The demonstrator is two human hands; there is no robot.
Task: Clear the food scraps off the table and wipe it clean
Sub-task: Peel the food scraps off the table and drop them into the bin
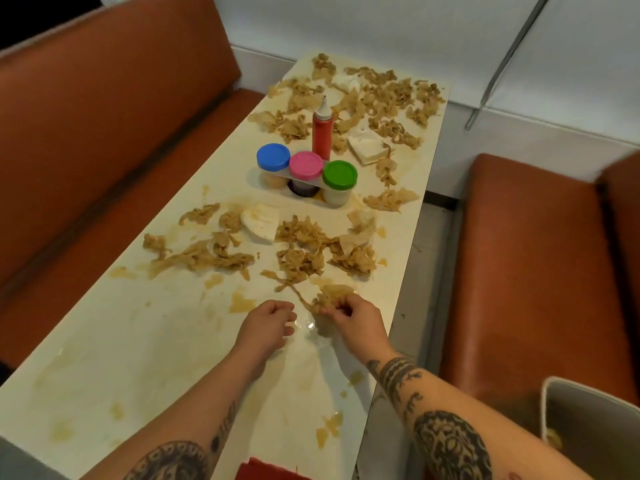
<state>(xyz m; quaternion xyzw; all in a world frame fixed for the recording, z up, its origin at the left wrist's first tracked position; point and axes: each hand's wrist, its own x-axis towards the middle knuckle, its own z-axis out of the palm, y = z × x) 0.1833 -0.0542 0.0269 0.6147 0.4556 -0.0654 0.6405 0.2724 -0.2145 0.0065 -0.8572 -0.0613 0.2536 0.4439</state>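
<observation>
Head view: the left hand sits low over the desk with its fingers curled, and I cannot tell whether its grip holds anything; a glossy wet patch lies just beside it. To its right, the right hand has its grip pinched on a clump of scraps at the near right part of the desk, and a long strand trails from the clump toward the pile beyond. That limp strand is the likely trouble. It looks soggy, so a lift could tear it or drop pieces over the desk's right edge onto the floor before they reach the white bin at the lower right. Dragging the clump would also spread the yellowish sauce wider. The desk is pale and smooth, stained on its near half. Food scraps and crumpled napkins lie across the middle and far end, around three lidded jars and a red squeeze bottle. An orange left bench runs alongside, a right bench faces it, and a white wall closes the far end.
</observation>
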